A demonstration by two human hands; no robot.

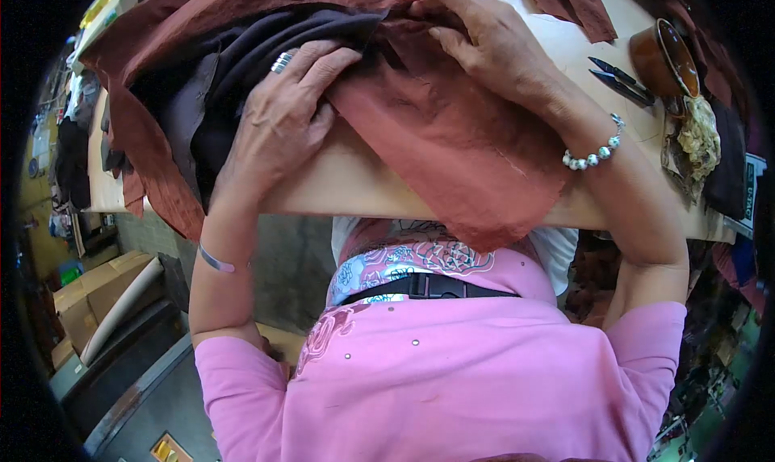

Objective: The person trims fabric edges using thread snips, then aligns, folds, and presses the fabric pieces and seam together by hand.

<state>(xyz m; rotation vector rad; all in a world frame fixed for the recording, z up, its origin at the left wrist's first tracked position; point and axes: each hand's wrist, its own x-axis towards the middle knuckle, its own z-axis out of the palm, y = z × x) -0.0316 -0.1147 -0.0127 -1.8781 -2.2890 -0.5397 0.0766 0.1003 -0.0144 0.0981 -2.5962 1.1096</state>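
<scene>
Reddish-brown sheets (pixel 476 139), which look like thin leather, lie in loose folds on the pale table (pixel 299 192). One corner hangs over the front edge. Bunched on the left is dark material (pixel 266 34), partly covered by the brown. My left hand (pixel 286 111), with rings on it, has its fingers together and bent, gripping the dark material near where it meets the brown. To its right, my right hand (pixel 496 46) is closed with thumb and fingers on the brown sheet near a fold. Its fingertips are partly hidden in the folds.
At the right lie small black-handled snips (pixel 622 83), beside a brown bowl (pixel 663 58) and a crumpled yellowish wad (pixel 698 143). Another brown piece (pixel 575 6) lies at the back. Cardboard boxes (pixel 105 292) stand below on the left.
</scene>
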